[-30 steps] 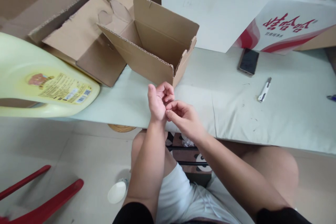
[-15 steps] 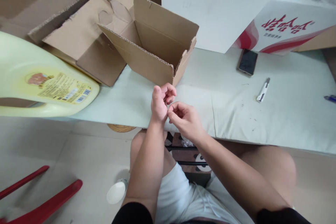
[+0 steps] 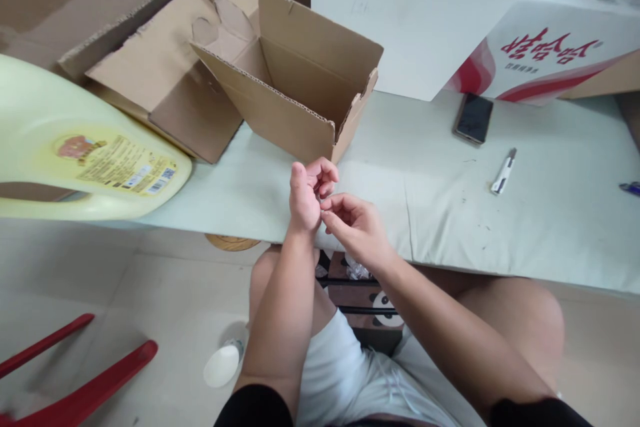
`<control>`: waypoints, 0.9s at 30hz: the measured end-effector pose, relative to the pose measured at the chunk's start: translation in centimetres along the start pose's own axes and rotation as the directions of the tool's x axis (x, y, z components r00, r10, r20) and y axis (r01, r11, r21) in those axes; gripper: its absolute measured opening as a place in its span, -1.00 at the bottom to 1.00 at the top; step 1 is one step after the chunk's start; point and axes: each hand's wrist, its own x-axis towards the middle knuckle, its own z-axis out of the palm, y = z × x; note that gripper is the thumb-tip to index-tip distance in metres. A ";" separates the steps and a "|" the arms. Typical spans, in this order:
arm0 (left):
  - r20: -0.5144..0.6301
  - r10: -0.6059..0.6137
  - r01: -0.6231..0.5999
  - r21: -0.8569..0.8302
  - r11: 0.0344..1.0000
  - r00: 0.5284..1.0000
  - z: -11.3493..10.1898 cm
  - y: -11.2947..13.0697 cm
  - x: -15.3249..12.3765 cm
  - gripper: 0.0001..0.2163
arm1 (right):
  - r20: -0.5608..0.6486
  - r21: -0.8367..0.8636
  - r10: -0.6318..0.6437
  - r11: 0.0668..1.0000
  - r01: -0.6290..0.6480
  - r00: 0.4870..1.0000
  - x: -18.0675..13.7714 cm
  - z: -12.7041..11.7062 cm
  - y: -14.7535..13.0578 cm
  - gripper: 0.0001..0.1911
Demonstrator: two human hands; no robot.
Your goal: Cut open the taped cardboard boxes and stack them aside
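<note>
My right hand (image 3: 361, 227) pinches its fingers together by my left hand (image 3: 305, 201), thumb apart; cardboard box (image 3: 280, 110), eleven o'clock.

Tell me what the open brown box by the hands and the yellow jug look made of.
Open brown box: corrugated cardboard, matt, given its wavy cut edge. Yellow jug: probably moulded plastic, smooth with a soft sheen, judging by its rounded body and handle opening.

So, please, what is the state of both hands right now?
Left hand: fingers partly curled; whether it holds anything cannot be told.
Right hand: thumb and forefinger tips nearly together, close to the left hand; anything between them cannot be told.
</note>
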 end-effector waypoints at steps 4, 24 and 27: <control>-0.006 0.004 -0.004 -0.002 1.000 1.000 0.0 0.1 0.0 -0.24 | -0.001 -0.025 0.000 1.000 0.000 1.000 -0.1 0.0 -0.4 -0.80; -0.006 0.046 -0.045 0.074 0.996 0.999 -0.1 -0.3 -0.1 -0.27 | -0.009 -0.183 -0.071 0.981 0.068 0.997 -0.6 0.1 -0.3 -0.89; -0.021 0.042 -0.041 0.062 0.997 0.999 0.0 -0.3 0.0 -0.28 | -0.014 -0.194 -0.079 0.978 0.075 0.997 -0.6 0.1 -0.3 -0.90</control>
